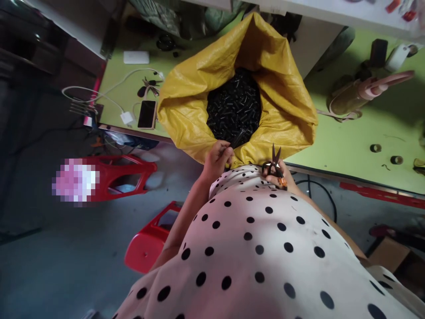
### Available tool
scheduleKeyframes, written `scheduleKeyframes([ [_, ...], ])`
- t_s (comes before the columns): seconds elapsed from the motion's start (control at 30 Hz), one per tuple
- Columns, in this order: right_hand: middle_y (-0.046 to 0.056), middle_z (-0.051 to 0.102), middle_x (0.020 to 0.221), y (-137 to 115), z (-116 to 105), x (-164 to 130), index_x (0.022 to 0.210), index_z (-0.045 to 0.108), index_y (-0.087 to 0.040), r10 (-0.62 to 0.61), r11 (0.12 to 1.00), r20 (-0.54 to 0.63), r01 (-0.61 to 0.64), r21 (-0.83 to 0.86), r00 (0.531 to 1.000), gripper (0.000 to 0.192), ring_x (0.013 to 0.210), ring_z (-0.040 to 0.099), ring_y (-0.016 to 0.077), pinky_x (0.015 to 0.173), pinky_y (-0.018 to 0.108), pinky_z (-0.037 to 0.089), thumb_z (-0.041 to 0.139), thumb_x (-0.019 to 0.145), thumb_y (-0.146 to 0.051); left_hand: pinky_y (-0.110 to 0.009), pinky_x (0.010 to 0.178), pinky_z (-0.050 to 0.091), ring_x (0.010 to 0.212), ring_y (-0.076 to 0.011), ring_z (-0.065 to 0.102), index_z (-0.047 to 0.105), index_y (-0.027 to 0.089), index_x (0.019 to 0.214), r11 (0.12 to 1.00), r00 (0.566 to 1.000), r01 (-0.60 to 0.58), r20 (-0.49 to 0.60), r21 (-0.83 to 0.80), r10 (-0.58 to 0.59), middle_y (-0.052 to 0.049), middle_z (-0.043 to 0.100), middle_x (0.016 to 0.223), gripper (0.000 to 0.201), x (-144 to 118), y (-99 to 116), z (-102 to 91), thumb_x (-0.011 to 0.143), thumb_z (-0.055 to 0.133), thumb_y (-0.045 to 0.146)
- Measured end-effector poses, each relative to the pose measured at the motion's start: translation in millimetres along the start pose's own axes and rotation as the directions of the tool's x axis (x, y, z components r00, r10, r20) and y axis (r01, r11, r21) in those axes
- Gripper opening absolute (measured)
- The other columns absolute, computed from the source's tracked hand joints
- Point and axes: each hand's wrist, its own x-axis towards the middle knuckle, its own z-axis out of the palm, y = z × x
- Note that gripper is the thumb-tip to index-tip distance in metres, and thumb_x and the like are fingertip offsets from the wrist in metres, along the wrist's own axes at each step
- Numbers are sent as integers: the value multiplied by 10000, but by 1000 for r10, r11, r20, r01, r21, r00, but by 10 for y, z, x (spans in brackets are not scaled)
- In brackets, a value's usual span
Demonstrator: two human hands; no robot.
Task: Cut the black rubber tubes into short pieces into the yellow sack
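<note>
A yellow woven sack stands with its mouth spread wide, holding a heap of small black cylindrical pieces. At the sack's near rim, my left hand is closed on a dark, thin piece that juts toward the heap; its exact kind is unclear. To the right, my right hand has its fingers wrapped about a pair of dark scissors. The scissors' blades point away from me, slightly apart. Something orange shows by the right fingers, too small to name.
On the green table lie a phone, keys, a white charger cable and a white box, left of the sack. A pink-handled bottle and small rolls are at right. Red stools stand below left.
</note>
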Motion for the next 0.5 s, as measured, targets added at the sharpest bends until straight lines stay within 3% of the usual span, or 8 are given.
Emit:
scheduleKeyframes([
  [0.13, -52, 615, 787, -89, -19, 72, 1024, 486, -280, -17, 1000, -52, 17, -5, 998, 736, 711, 593, 162, 678, 309, 488, 995, 648, -656, -221, 552, 522, 593, -95, 600, 585, 223, 990, 1000, 1000, -2, -22, -19, 1, 10, 676, 797, 371, 37, 74, 20, 955, 774, 540],
  [0.37, 26, 683, 952, -141, -111, -35, 1120, 630, -266, 116, 983, 200, -141, 117, 973, 726, 868, 657, 201, 760, 336, 549, 1044, 599, -558, -230, 581, 549, 631, -102, 602, 576, 225, 1004, 998, 999, 27, -20, 56, -26, 5, 665, 811, 333, 9, 111, 10, 978, 706, 531],
  [0.5, 37, 699, 894, -109, -132, -38, 985, 650, -244, 145, 969, 131, -167, 180, 981, 702, 837, 693, 221, 811, 381, 581, 1027, 563, -658, -241, 573, 541, 619, -108, 579, 562, 237, 1006, 995, 999, 28, -25, 94, -26, 9, 651, 797, 349, 15, 99, 21, 975, 680, 564],
])
